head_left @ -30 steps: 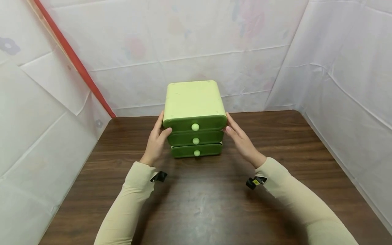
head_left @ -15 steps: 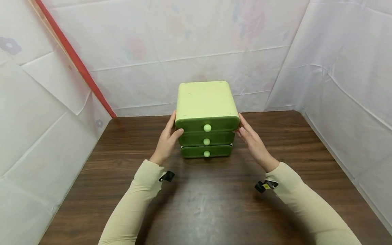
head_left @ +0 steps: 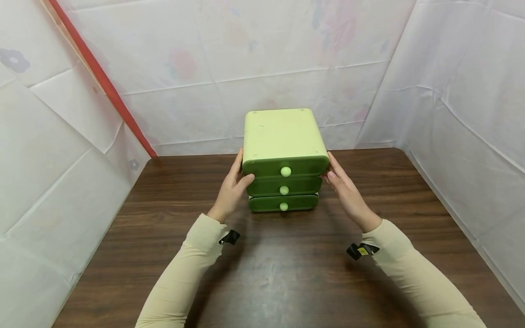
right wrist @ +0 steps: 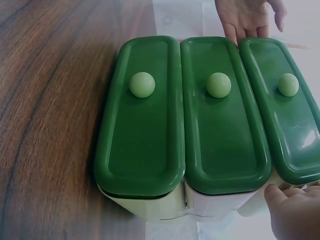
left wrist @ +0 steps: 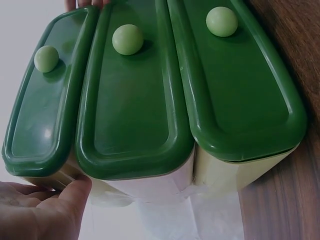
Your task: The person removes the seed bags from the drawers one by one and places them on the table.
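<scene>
Drawer stack [head_left: 285,134] sits further toward 3 o'clock, fingers of your left hand [head_left: 229,193] and right hand [head_left: 348,193] holding its 9 and 3 o'clock sides; some shift done, release seemingly left.

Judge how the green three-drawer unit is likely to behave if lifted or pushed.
The three-drawer unit looks like moulded plastic, so it is probably stiff. It seems unlikely to roll, given its boxy shape. If tipped forward, its drawers might slide out, since only round knobs show on them.
</scene>
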Tool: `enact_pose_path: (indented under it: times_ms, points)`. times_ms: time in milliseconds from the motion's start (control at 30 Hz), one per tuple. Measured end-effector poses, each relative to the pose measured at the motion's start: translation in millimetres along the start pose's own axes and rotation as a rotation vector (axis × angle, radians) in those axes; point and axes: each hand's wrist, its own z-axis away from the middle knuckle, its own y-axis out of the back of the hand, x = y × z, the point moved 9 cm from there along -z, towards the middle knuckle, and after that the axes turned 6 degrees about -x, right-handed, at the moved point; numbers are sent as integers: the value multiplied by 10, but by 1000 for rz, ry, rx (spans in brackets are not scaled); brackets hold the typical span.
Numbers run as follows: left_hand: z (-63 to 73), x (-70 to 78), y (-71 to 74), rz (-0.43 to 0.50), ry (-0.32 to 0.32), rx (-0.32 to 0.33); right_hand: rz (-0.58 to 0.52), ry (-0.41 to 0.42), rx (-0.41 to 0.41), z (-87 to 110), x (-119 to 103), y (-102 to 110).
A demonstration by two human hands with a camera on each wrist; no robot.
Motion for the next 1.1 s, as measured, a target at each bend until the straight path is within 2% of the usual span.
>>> enact_pose_path:
  times_ms: [333,567,700,800,967,1100]
  points:
    - [-13,-16,-11,28,4,12,114,-17,51,-8,-22,61]
    - [-17,8,28,-7,16,52,237,-67,150,-12,-119,220]
    - [-16,9,58,1,30,63,228,-19,237,-27,-288,325]
    - [-24,24,82,8,22,65,160,36,288,-43,-421,376]
    - [-43,44,155,-45,35,107,142,78,306,-68,-586,358]
    - [-72,31,237,-114,90,154,161,84,285,-90,-653,276]
